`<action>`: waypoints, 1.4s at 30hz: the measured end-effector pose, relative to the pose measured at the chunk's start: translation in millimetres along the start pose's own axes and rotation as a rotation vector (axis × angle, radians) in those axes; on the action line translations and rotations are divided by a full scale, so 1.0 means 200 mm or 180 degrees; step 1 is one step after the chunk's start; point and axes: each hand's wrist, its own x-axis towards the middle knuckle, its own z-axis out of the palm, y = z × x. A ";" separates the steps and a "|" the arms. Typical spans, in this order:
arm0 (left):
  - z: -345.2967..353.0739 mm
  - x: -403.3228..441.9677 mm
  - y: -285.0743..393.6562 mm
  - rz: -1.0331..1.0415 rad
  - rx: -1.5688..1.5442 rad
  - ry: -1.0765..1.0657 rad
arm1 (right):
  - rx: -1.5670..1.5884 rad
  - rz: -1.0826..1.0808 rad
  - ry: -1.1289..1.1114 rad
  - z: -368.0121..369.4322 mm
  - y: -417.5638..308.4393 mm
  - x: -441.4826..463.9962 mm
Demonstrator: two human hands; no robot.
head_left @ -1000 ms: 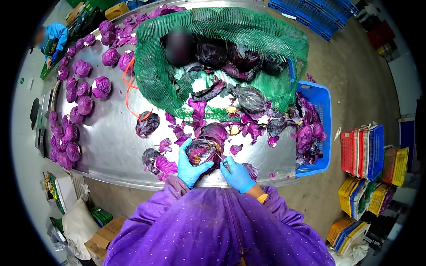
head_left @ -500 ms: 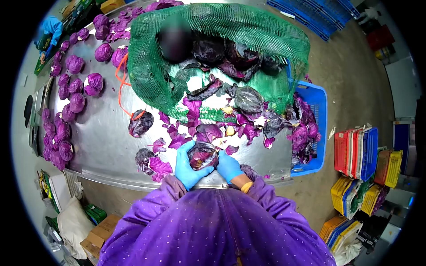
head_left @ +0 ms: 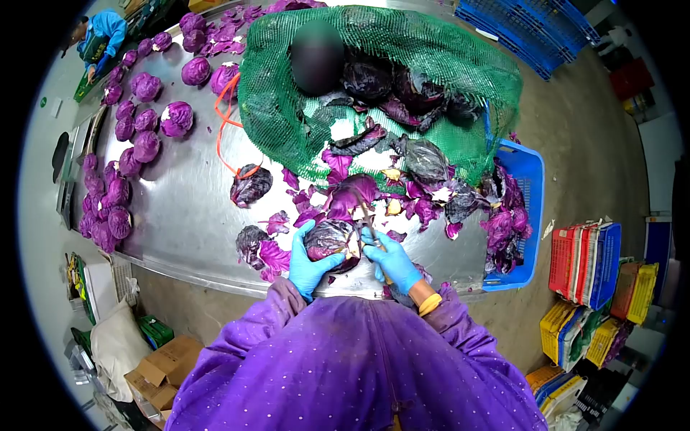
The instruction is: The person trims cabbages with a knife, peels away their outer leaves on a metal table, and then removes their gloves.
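Observation:
A red cabbage (head_left: 330, 240) rests in my left hand (head_left: 307, 263), whose blue-gloved fingers wrap its left side and underside. Its pale cut stem end faces right. In my right hand (head_left: 394, 261), also gloved in blue, is a knife (head_left: 369, 221); its narrow dark blade points up and away beside the stem end, and the fingers cover most of the handle. Loose purple leaves (head_left: 352, 195) lie just beyond the cabbage. Another dark cabbage (head_left: 251, 185) sits to the left, and one (head_left: 251, 244) with a peeled leaf is nearer me.
A green mesh sack (head_left: 280, 136) with dark cabbages lies across the metal table (head_left: 194, 223). Several bright purple cabbages (head_left: 146, 145) line the left side. A blue crate (head_left: 533, 208) of leaves stands right. A person in blue (head_left: 108, 32) is at far left; stacked crates (head_left: 583, 264) stand right.
The cabbage has turned so its stem end faces right. My right hand has opened a little distance and raised the knife into view. The whole view has shifted slightly.

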 end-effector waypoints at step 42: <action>-0.11 -0.03 0.08 0.0003 0.0420 -0.0045 | -0.2024 -0.1998 0.1341 -0.06 -0.10 0.05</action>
